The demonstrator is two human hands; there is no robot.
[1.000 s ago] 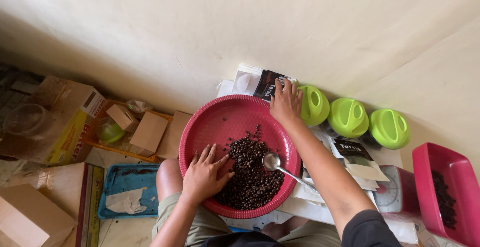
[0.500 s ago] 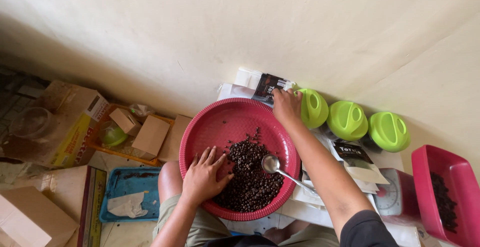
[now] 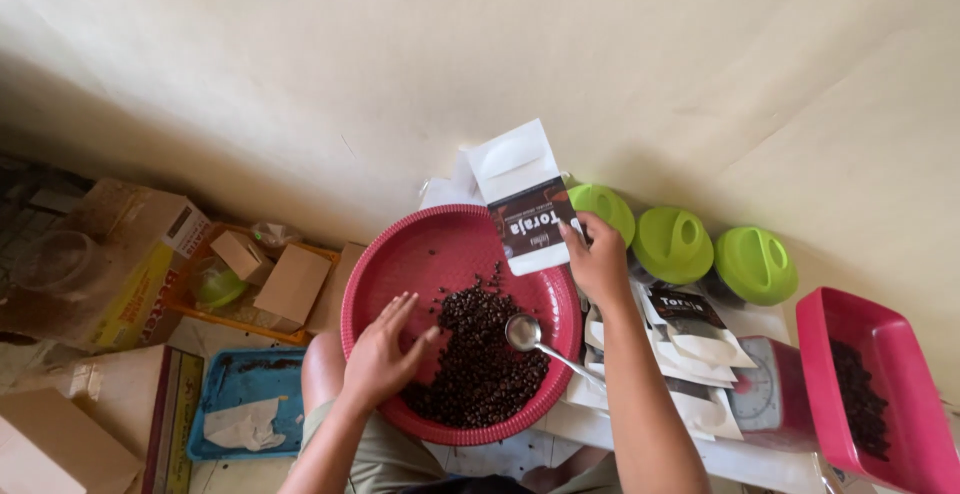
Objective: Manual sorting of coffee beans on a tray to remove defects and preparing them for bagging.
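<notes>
My right hand [image 3: 600,259] pinches a white pouch [image 3: 523,197] above the red tray [image 3: 400,254], while my left hand [image 3: 378,356], fingers spread, seems to rest on the coffee beans [image 3: 480,364].

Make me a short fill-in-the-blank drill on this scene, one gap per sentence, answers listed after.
1. The right hand holds a white and dark ____ above the round red basket.
2. The left hand rests on dark roasted ____ heaped in that basket.
3. A metal ____ lies on the heap, its handle over the rim.
4. The three jars by the wall have ____ lids.

Answers: pouch; beans; spoon; green
</notes>
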